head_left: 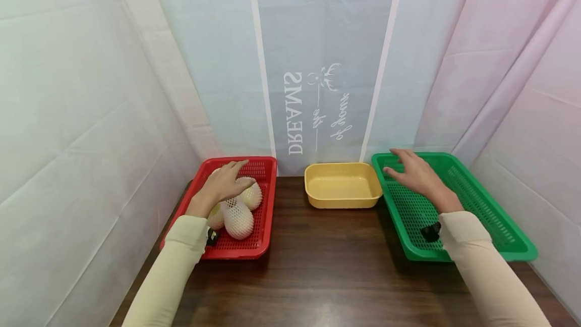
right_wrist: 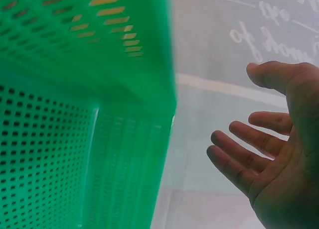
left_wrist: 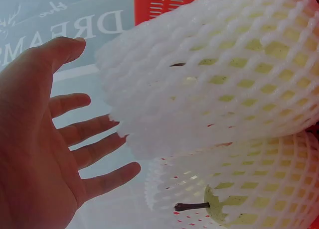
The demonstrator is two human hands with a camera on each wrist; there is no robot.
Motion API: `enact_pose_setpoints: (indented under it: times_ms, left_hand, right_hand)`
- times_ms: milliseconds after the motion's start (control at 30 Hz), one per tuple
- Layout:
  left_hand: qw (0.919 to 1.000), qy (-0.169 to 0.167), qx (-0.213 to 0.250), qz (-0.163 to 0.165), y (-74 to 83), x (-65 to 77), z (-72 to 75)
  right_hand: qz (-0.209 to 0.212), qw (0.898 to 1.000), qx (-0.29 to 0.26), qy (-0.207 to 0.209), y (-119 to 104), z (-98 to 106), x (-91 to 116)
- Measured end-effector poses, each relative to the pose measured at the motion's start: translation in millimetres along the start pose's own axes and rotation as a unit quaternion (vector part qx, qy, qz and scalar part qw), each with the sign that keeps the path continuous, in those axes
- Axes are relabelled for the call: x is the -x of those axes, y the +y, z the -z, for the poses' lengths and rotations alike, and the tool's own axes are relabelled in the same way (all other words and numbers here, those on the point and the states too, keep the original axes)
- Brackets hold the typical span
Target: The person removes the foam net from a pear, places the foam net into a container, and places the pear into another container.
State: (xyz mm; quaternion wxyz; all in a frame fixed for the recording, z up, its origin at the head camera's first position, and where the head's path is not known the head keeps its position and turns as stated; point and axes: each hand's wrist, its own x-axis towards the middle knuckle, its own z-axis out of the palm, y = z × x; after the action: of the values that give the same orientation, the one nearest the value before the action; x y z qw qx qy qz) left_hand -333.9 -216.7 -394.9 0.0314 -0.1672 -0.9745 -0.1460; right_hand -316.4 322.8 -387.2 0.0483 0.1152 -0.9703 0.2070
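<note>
My left hand hovers over the red basket on the left, fingers spread and holding nothing. Several pale yellow-green pears lie in that basket, each in a white foam net; one netted pear sits nearest the front. In the left wrist view a pear stem pokes out of its net, and the fingers reach close to the netting. Above the green basket on the right, my right hand is held with loosely extended fingers and nothing in them. Only green perforated walls and floor show inside that basket.
Between the two baskets a yellow plastic tub stands at the back of the dark wooden table. Behind it hangs a blue-grey cloth with printed lettering. White fabric walls close in both sides.
</note>
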Motion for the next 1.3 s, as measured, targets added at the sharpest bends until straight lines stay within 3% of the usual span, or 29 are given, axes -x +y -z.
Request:
enact_pose_setpoints:
  times_ms: [700,1300]
  left_hand:
    - [0.9991,0.022,0.032,-0.014,10.7,13.5,0.7]
    - [0.9983,0.029,0.046,-0.023,11.8,11.3,4.4]
  right_hand:
    - [0.030,0.999,-0.038,0.008,-49.0,-13.6,7.6]
    - [0.037,0.996,-0.073,0.021,-91.6,-38.4,1.2]
